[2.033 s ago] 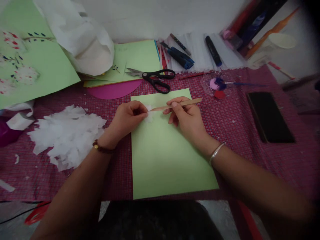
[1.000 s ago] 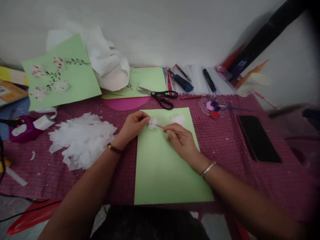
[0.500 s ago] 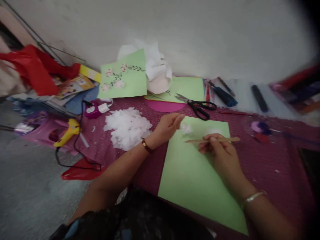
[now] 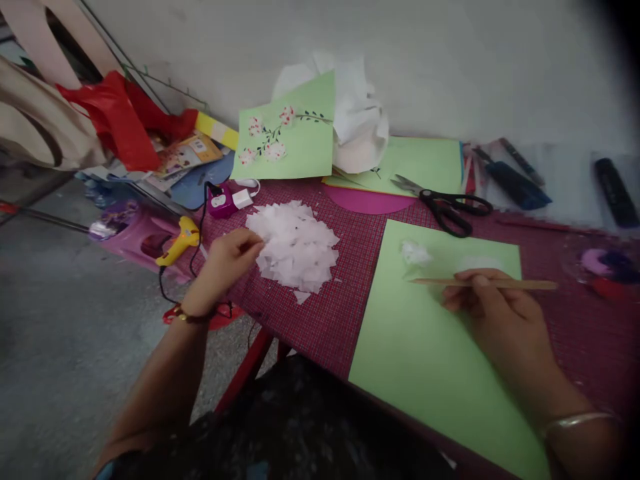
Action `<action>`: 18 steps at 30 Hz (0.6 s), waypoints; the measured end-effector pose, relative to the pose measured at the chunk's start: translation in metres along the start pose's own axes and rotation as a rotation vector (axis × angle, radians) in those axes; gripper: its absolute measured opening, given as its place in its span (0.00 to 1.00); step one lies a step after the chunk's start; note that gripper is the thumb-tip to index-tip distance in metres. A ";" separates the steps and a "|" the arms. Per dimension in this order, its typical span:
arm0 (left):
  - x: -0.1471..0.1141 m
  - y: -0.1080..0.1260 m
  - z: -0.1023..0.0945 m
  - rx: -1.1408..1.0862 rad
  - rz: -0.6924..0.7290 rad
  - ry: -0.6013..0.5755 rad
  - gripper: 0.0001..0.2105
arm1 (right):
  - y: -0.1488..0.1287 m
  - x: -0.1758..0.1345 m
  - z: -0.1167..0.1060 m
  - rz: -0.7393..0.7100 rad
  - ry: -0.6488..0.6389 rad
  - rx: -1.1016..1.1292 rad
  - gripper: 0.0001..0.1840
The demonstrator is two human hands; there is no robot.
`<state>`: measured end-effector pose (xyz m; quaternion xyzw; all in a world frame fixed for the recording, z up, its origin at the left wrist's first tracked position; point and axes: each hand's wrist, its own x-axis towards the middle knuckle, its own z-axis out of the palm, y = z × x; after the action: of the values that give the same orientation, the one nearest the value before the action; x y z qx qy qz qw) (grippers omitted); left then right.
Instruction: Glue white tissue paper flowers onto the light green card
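My left hand (image 4: 233, 263) is at the left edge of a heap of small white paper pieces (image 4: 300, 243). Its thumb and fingers are pinched together at the heap; whatever lies between the tips is hidden. Over a sheet of green paper (image 4: 430, 347), my right hand (image 4: 493, 303) grips a flat wooden stick (image 4: 530, 285) whose pointed end faces left. A crumpled white paper tuft (image 4: 415, 253) sits on the upper left of that sheet, just beyond the stick's point. More white paper (image 4: 480, 263) shows behind my right hand, partly covered.
Black-handled scissors (image 4: 445, 203) lie beyond the sheet. At the back leans a green card with paper flowers (image 4: 287, 137). A yellow glue gun (image 4: 181, 241) and a purple plug adapter (image 4: 220, 202) with a cord are on the left. Pens and a dark marker (image 4: 615, 190) lie far right.
My left hand has moved left, from above the green sheet to the paper heap. My right hand still holds the stick over the sheet. The view has swung left.
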<state>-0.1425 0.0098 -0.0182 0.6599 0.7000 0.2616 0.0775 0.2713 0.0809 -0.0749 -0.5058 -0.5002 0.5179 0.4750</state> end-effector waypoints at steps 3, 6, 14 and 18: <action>-0.013 -0.025 -0.005 -0.051 0.025 -0.041 0.10 | -0.002 -0.001 0.001 0.008 0.015 -0.004 0.09; -0.018 -0.034 0.001 -0.095 0.133 -0.115 0.14 | -0.003 -0.001 0.001 0.014 0.029 -0.003 0.09; -0.017 -0.031 0.005 -0.218 0.012 -0.076 0.05 | -0.003 -0.001 0.004 -0.004 0.044 0.000 0.08; -0.008 0.008 -0.019 -0.390 -0.035 0.043 0.01 | -0.005 -0.003 0.006 -0.039 0.061 0.061 0.05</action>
<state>-0.1429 -0.0030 0.0004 0.6145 0.6489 0.4050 0.1932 0.2656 0.0784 -0.0696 -0.4968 -0.4792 0.5081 0.5152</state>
